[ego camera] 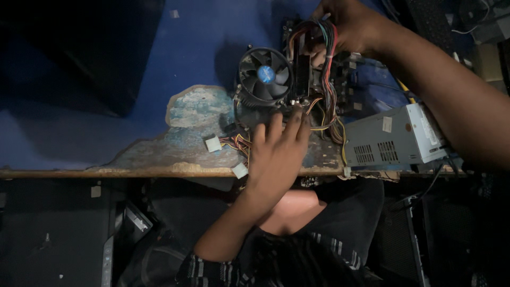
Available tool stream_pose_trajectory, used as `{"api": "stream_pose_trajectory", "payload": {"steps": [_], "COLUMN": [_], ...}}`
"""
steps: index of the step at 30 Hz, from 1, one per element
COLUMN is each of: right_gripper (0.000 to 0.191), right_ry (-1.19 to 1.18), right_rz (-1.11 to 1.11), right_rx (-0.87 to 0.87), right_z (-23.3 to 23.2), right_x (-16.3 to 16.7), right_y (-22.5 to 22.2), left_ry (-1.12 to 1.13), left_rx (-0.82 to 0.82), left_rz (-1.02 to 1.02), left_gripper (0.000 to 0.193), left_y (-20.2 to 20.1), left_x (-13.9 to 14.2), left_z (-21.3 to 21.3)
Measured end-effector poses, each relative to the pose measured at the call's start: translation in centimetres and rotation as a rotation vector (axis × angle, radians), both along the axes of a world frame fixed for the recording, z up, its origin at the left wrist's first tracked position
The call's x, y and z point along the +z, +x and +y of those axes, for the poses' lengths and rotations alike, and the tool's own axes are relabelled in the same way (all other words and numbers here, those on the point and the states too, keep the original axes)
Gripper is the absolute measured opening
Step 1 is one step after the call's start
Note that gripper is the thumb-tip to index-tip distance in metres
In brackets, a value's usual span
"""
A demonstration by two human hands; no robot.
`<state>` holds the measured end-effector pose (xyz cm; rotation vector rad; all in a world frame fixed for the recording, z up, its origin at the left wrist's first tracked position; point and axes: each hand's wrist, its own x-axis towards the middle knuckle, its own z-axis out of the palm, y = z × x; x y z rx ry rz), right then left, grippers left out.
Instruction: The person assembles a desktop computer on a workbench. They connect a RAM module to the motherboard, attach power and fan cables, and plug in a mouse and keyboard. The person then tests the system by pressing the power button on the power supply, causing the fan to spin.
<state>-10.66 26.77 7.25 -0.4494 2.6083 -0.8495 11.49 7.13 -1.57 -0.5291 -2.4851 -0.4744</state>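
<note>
While a worn blue table point(202, 48) bears the motherboard point(297, 79), your left hand point(276, 151) lies spread and your right hand point(350, 24) grips its cable bundle point(329, 53).

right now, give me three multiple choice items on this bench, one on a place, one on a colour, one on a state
1. Where does the power supply lie from the fan?
A. to its left
B. to its right, nearer the table edge
C. on top of it

2. What colour is the fan's hub?
A. red
B. blue
C. yellow

3. What is the right hand doing?
A. closed on the cable bundle
B. flat on the table
C. lifting the power supply

Answers:
1. B, the grey box sits right of the fan by the worn edge.
2. B, the round centre shows blue.
3. A, its fingers wrap the coloured wires above the board, while the left hand rests flat below the fan.
</note>
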Motion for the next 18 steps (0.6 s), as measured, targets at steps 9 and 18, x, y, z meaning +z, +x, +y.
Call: {"api": "stream_pose_trajectory", "payload": {"steps": [9, 18], "right_gripper": [0.049, 0.054], "right_ry": [-0.021, 0.115], "right_rz": [-0.079, 0.059], "right_rx": [-0.08, 0.039], "right_z": [-0.61, -0.69], "right_x": [0.56, 0.86], "right_y": [0.41, 0.49], "left_ry": [0.026, 0.045], "left_rx": [-0.036, -0.027], "left_rz": [-0.05, -0.031], "left_gripper": [0.043, 0.039], "left_y": [0.07, -0.11], "left_x": [0.26, -0.12], "left_z": [-0.11, 0.06]}}
